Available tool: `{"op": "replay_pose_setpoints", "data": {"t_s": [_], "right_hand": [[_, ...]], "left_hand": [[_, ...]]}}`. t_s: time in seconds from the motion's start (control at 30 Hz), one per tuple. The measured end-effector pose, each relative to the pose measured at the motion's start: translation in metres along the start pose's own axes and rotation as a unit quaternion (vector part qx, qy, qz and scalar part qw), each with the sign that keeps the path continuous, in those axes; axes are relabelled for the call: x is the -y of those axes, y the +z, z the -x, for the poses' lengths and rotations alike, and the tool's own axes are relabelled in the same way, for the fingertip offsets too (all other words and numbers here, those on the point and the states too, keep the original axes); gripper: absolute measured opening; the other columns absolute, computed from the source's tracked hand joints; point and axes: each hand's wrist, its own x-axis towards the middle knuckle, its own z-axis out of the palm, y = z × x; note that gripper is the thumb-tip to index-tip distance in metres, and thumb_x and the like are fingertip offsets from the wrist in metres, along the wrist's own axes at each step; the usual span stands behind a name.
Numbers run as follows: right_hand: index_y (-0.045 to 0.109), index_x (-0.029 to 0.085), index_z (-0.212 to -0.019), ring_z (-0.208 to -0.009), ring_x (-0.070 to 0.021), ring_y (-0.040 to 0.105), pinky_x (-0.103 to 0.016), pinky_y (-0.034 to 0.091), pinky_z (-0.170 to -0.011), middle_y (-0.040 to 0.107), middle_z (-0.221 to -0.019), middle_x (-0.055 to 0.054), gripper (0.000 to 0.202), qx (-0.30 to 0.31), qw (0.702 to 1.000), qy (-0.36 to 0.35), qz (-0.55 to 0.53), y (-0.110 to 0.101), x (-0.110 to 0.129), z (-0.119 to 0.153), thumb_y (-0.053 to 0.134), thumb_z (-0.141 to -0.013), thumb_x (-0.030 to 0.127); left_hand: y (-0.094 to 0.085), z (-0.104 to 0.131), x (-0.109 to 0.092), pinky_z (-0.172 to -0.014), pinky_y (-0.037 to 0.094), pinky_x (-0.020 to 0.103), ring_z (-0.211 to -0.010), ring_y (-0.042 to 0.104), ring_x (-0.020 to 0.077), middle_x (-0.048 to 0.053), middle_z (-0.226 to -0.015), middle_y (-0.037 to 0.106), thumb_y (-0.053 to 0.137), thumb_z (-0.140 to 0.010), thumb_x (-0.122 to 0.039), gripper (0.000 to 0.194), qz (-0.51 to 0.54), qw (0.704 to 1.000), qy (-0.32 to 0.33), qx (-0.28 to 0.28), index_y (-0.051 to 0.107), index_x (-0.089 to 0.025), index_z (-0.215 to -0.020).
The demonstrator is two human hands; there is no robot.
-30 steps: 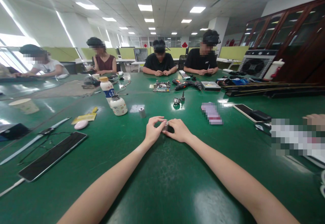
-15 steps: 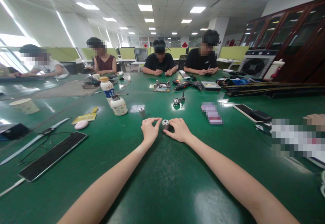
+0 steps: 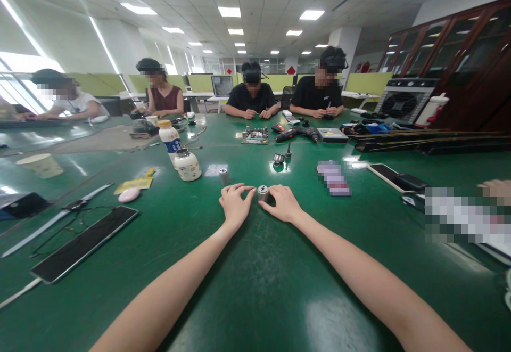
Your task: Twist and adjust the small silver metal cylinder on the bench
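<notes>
1. Metal cylinder, short and silver-grey with a dark opening in its top, stands upright on the glossy green table; its long axis is vertical and the opened end faces the ceiling.
2. It sits between the two hands, nearer the right hand, whose thumb crosses its lower front while the fingers curve along its right side; whether they press on it, I cannot tell.
3. The left hand is loosely curved and holds nothing, thumb and forefinger tips close together, just beside the cylinder's left side and apart from it.
4. A second silver-grey metal cylinder stands upright just beyond the left fingers, near a cream, patterned, open-necked bottle.
5. The right thumb hides part of the first cylinder's lower front, and the right hand's curled fingertips are hard to make out.
6. Pixelation blurs a lilac, slab-like object; another person's hand is cut off at the right edge.
</notes>
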Motion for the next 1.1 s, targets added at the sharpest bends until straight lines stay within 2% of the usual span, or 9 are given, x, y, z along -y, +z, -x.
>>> {"op": "replay_pose_setpoints", "data": {"t_s": [0.1,0.2,0.53,0.97,1.1], "right_hand": [[0.060,0.017,-0.099,-0.101,-0.0224,0.054,-0.037,0.036,-0.089,0.064,-0.105,-0.009,0.032,0.006,1.000,-0.022,-0.011,-0.0012,0.0001,-0.0001,0.056,-0.089,0.047],[0.060,0.018,-0.101,-0.101,-0.0225,0.054,-0.036,0.037,-0.089,0.064,-0.104,-0.008,0.031,0.012,0.998,-0.050,-0.022,-0.0019,-0.0004,-0.0002,0.057,-0.089,0.046],[0.060,0.016,-0.097,-0.099,-0.0229,0.054,-0.037,0.037,-0.087,0.064,-0.103,-0.009,0.033,0.012,0.998,-0.057,-0.026,-0.0008,-0.0018,-0.0002,0.055,-0.090,0.048],[0.061,0.016,-0.101,-0.102,-0.0227,0.054,-0.037,0.037,-0.089,0.064,-0.103,-0.009,0.032,0.015,0.998,-0.058,-0.031,-0.0004,-0.0029,-0.0004,0.057,-0.089,0.046],[0.060,0.017,-0.101,-0.101,-0.0228,0.054,-0.037,0.038,-0.088,0.064,-0.102,-0.010,0.031,0.014,0.998,-0.059,-0.031,-0.0008,-0.0025,-0.0001,0.056,-0.090,0.046]], "left_hand": [[0.0021,-0.0025,0.0002,-0.096,0.040,0.044,-0.105,0.054,0.0252,0.005,-0.094,0.073,0.062,-0.085,-0.036,0.016,0.106,0.988,0.089,-0.064,0.074,-0.027,-0.091],[0.0057,-0.0028,0.0004,-0.094,0.043,0.041,-0.100,0.059,0.0226,0.004,-0.090,0.073,0.063,-0.084,-0.035,0.015,0.162,0.976,0.135,-0.052,0.073,-0.025,-0.089],[0.0065,-0.0031,0.0006,-0.088,0.047,0.038,-0.091,0.061,0.0199,0.002,-0.089,0.074,0.063,-0.084,-0.035,0.016,0.193,0.968,0.158,0.002,0.073,-0.024,-0.089],[0.0060,-0.0019,-0.0018,-0.088,0.047,0.038,-0.090,0.061,0.0202,0.003,-0.086,0.074,0.064,-0.082,-0.031,0.011,0.203,0.966,0.160,0.014,0.071,-0.023,-0.081],[0.0055,-0.0027,-0.0016,-0.089,0.046,0.040,-0.092,0.061,0.0206,0.002,-0.088,0.075,0.063,-0.083,-0.034,0.013,0.207,0.966,0.155,0.026,0.072,-0.024,-0.080]]}}
